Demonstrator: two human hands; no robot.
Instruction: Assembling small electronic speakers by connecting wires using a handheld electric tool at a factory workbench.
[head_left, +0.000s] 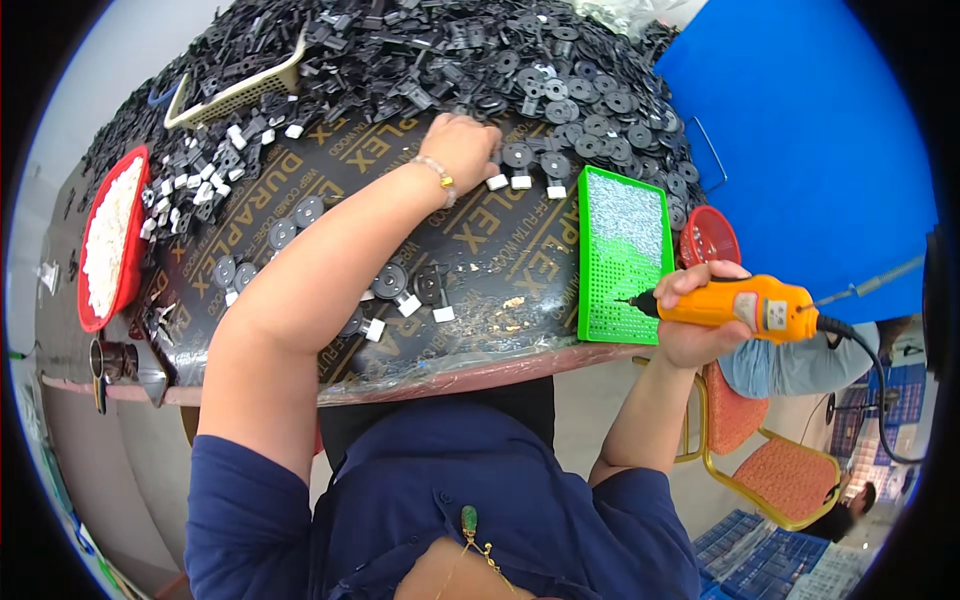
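My right hand (pixel 700 315) is wrapped round an orange electric screwdriver (pixel 735 305). Its dark tip points left, over the green perforated tray (pixel 585 260). Many small silvery screws (pixel 625 205) lie in the tray, mostly at its far end. My left hand (pixel 458 150), with a beaded bracelet at the wrist, reaches to the near edge of a heap of black plastic parts (pixel 430 60). Its fingers are curled and their tips are hidden. Beside them stand black disc-shaped parts (pixel 518 156) with white block ends (pixel 521 182). More such parts (pixel 390 281) lie below my left forearm.
A red basket of white pieces (pixel 110 240) stands at the left, a beige basket (pixel 235 95) against the heap. A small red bowl (pixel 708 237) sits beside the green tray, near a large blue panel (pixel 800 130). Orange-seated chairs (pixel 785 475) and another person's leg (pixel 800 370) are at right.
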